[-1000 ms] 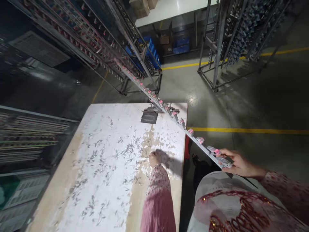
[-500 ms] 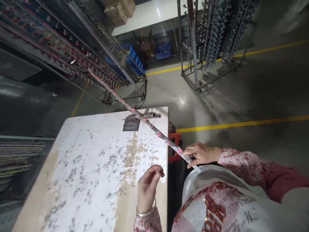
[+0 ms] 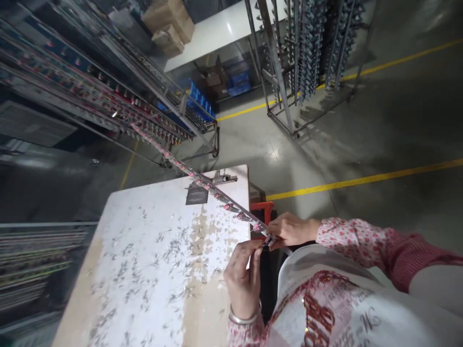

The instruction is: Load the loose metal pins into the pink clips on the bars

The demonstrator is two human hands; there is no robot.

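Observation:
A long narrow metal bar (image 3: pixel 238 206) with pink clip-like pieces along it slants from the rack at the upper left down to my body. My right hand (image 3: pixel 291 230) is closed around the bar's near end, its fingers wrapped over the side. Close against it, my left hand (image 3: pixel 244 274) pinches thumb and forefinger together on a small dark piece (image 3: pixel 266 245) at the bar. The piece is too small and too covered to name. Below the bar's middle lies a dark square plate (image 3: pixel 197 195) beside a metal fixture (image 3: pixel 224 178) on the table.
Many tiny metal bits (image 3: pixel 177 241) lie scattered over the white worn table (image 3: pixel 152 202). Racks with hanging parts (image 3: pixel 311 58) stand at the back right and left. Blue crates (image 3: pixel 238 83), cardboard boxes (image 3: pixel 170 26) and a red frame (image 3: pixel 265 207) are beyond the table.
My left hand has moved right from over the table to the bar, meeting my right hand. The bar's near end and my right hand have shifted slightly left in view.

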